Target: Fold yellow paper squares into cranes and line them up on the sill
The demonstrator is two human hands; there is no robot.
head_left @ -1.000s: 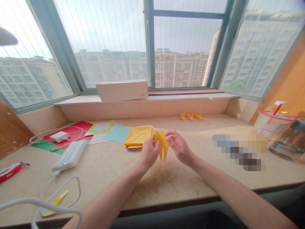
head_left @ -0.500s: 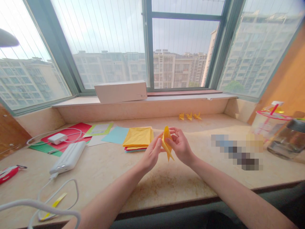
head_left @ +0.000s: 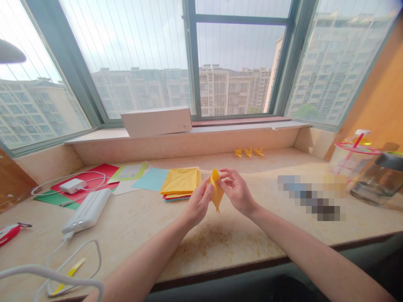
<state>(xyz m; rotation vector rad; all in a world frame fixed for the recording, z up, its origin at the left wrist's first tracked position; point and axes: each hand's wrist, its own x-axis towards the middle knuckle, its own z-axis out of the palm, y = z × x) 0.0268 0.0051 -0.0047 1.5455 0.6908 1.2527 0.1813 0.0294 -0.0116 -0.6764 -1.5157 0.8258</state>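
Observation:
Between my hands is a piece of folded yellow origami paper (head_left: 216, 193), held upright above the counter with its narrow end pointing down. My left hand (head_left: 200, 199) pinches its left side, thumb in front. On the right, the thumb and fingers of my right hand (head_left: 234, 188) grip the upper right edge. A stack of yellow paper (head_left: 180, 181), with red and blue sheets beneath, lies just left of my hands. Farther back, three small yellow paper cranes (head_left: 248, 152) stand in a row.
At left are a white power bank (head_left: 86, 210), a charger (head_left: 73, 185) with cables, coloured sheets (head_left: 153, 178) and a red cutter (head_left: 9, 233). A white box (head_left: 156, 121) rests on the sill. A lidded cup (head_left: 352, 161) and a glass jar (head_left: 374, 180) stand at right.
The folded paper has turned in my hands; its two lower points, spread apart before, now show close together. The whole view has shifted slightly.

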